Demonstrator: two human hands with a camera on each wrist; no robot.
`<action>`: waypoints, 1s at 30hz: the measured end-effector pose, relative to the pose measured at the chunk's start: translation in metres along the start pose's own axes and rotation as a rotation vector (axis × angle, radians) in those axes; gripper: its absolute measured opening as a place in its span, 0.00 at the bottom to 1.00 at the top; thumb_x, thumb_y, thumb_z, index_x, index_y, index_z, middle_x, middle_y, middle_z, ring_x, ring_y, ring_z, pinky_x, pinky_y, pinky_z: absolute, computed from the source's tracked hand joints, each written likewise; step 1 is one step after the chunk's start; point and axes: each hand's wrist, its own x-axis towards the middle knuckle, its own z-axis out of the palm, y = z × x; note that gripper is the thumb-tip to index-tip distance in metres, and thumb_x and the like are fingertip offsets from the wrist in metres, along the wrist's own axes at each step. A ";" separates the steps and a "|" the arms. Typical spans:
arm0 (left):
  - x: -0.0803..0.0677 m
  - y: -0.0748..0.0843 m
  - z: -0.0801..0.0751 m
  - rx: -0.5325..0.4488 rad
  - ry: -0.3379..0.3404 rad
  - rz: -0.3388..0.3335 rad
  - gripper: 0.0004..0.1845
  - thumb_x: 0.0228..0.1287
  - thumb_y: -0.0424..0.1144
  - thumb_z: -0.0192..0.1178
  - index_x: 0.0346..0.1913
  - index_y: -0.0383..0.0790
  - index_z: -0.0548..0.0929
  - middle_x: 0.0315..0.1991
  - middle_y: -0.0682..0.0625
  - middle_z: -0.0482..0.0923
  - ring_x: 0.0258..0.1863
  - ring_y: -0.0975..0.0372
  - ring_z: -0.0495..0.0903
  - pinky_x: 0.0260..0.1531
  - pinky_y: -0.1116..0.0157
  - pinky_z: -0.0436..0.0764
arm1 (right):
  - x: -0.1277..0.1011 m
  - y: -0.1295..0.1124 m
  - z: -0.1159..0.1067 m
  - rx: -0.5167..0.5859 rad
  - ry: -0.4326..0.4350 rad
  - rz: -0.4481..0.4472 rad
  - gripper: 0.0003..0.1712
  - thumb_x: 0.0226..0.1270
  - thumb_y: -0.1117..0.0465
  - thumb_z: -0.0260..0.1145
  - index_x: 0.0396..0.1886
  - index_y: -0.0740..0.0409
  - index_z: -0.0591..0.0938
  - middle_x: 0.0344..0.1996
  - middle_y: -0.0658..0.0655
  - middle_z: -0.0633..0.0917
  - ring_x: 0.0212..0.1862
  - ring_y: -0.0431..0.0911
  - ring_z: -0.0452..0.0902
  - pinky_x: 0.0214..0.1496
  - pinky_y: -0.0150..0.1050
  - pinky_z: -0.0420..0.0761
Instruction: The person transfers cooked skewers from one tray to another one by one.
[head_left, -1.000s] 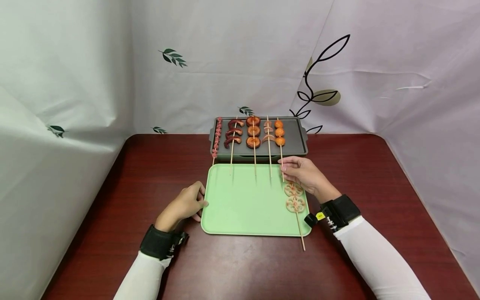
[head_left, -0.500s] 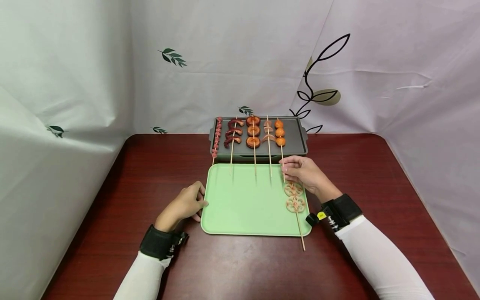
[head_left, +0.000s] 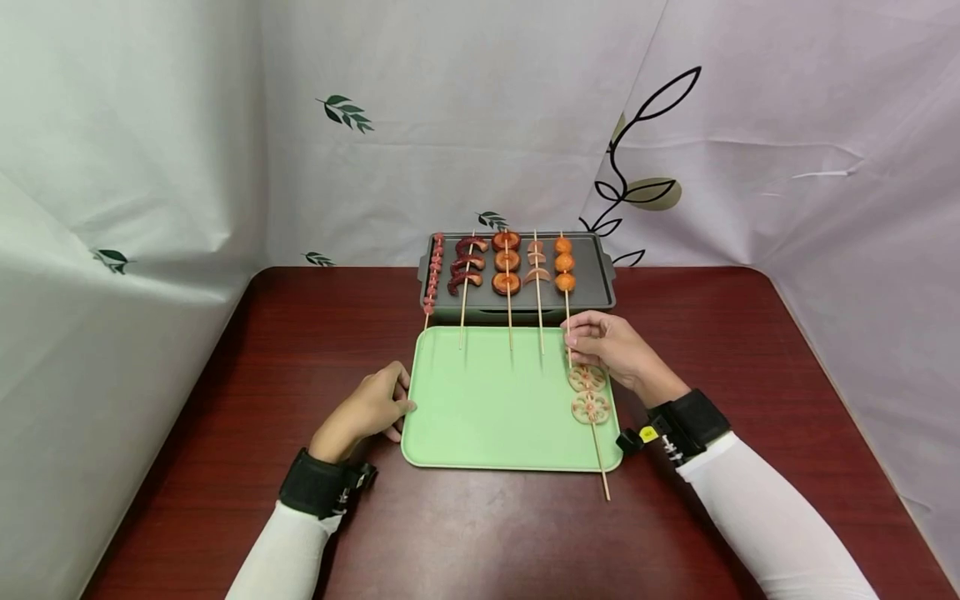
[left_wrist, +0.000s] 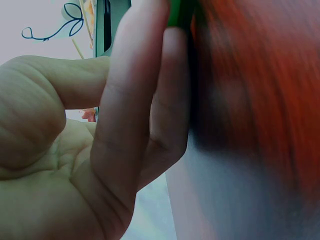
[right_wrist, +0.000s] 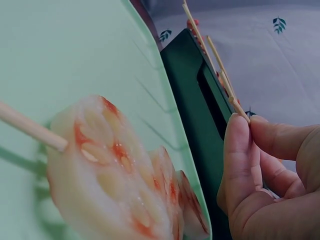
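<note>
My right hand pinches the stick of a skewer of orange balls between thumb and fingers. The balls lie at the right of the row on a dark grill pan, and the stick's near end overhangs a light green tray. At the tray's left edge, my left hand grips the rim, thumb on top; its other fingers are partly hidden in the head view. A lotus root skewer lies on the tray's right side, its far end hidden beneath the right hand.
Other skewers share the pan: small pink pieces, dark red curled pieces, round brown-orange slices and pale pink pieces. Their sticks point toward me, several over the tray's far edge. Patterned cloth encloses the dark red table.
The orange-ball skewer has shifted slightly right on the pan, with my right hand moving along. My left hand and the tray stay in place.
</note>
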 end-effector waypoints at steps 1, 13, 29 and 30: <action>0.000 0.000 0.000 0.001 -0.001 0.000 0.10 0.72 0.24 0.59 0.49 0.30 0.70 0.35 0.38 0.77 0.20 0.54 0.82 0.19 0.59 0.88 | -0.001 0.000 0.000 -0.008 -0.005 -0.002 0.23 0.76 0.71 0.62 0.64 0.77 0.69 0.36 0.50 0.84 0.37 0.40 0.85 0.43 0.31 0.89; 0.001 -0.001 0.000 0.000 -0.005 -0.005 0.10 0.72 0.25 0.60 0.49 0.31 0.70 0.35 0.37 0.77 0.21 0.54 0.82 0.20 0.59 0.88 | -0.015 -0.005 0.002 -0.077 -0.047 0.008 0.17 0.76 0.73 0.61 0.58 0.75 0.69 0.37 0.52 0.80 0.37 0.40 0.83 0.44 0.33 0.90; 0.002 -0.001 -0.001 0.006 -0.011 -0.007 0.10 0.73 0.25 0.59 0.50 0.31 0.69 0.36 0.37 0.77 0.19 0.54 0.82 0.20 0.59 0.88 | -0.041 -0.004 0.018 -0.151 -0.140 0.060 0.11 0.73 0.74 0.62 0.50 0.73 0.73 0.35 0.54 0.78 0.35 0.43 0.83 0.45 0.42 0.92; 0.002 -0.001 -0.001 0.006 -0.010 -0.006 0.10 0.73 0.25 0.59 0.50 0.31 0.69 0.36 0.37 0.77 0.20 0.54 0.82 0.20 0.59 0.88 | -0.042 -0.003 0.018 -0.148 -0.141 0.065 0.09 0.72 0.75 0.62 0.48 0.71 0.73 0.35 0.54 0.78 0.34 0.43 0.83 0.45 0.42 0.92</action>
